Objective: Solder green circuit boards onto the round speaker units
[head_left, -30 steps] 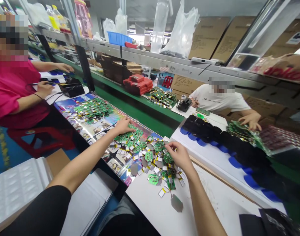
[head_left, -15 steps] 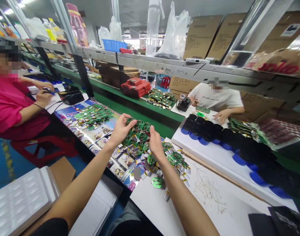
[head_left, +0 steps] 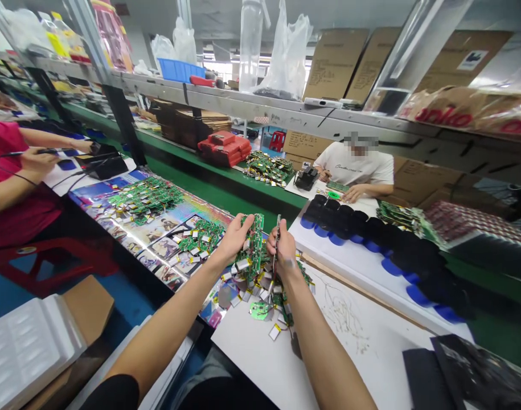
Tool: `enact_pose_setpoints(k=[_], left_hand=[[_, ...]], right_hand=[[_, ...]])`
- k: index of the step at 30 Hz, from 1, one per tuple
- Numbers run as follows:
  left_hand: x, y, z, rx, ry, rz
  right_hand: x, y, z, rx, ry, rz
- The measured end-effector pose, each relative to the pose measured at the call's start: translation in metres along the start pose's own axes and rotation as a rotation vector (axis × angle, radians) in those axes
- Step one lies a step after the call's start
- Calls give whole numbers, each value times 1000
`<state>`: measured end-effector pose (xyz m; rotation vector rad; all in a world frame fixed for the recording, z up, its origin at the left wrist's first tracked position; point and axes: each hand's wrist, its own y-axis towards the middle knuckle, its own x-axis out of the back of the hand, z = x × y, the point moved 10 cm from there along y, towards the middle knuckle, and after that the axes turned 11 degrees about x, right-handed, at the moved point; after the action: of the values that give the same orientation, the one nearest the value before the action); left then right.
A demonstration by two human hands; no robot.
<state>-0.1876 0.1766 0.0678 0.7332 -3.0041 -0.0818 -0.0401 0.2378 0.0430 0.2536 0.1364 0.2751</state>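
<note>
Your one camera's up on your head, wide-angle, facing forward and tilted down. That puts your bare left hand and right hand up close, right over the white-topped workbench, while the long grey metal shelf and the co-worker in a white T-shirt sit farther off, up top.

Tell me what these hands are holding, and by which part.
The left hand grips a bunch of small green circuit boards by its side; the right hand pinches a slim metal tool around its middle.
</note>
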Motion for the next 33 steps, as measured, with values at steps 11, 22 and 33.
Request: enact_pose_setpoints(k=[11, 22, 33], left_hand=[[-17, -21, -29, -100, 86, -66], [-67, -14, 3, 108, -277, 161], [-107, -13, 21, 334, -436, 312]], right_hand=[[18, -19, 39, 119, -47, 115], [34, -28, 22, -31, 91, 144], [50, -20, -6, -56, 196, 149]])
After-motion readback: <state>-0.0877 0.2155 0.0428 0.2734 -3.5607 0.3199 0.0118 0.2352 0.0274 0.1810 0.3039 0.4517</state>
